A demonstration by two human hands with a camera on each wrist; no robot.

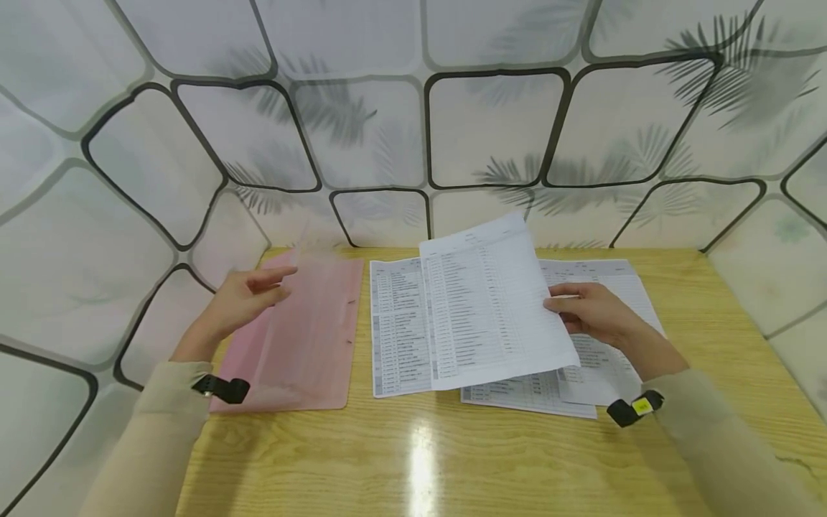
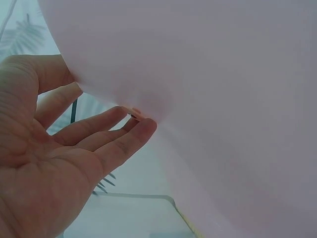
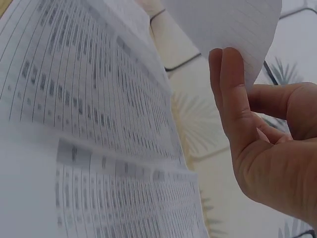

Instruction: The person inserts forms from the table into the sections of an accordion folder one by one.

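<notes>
On the left of the table lies a pink translucent folder. My left hand is over its left side and pinches the edge of a raised, see-through cover between thumb and finger. The other fingers spread loosely along that cover. To the right, my right hand pinches the right edge of a printed sheet with small table rows. That sheet is lifted and tilted above other printed sheets. In the right wrist view, its corner sits between thumb and fingers.
More printed sheets lie overlapping beneath my right hand. The wooden table reaches back to a patterned curtain wall, which also closes in the left and right sides. Light reflects off the table's front middle.
</notes>
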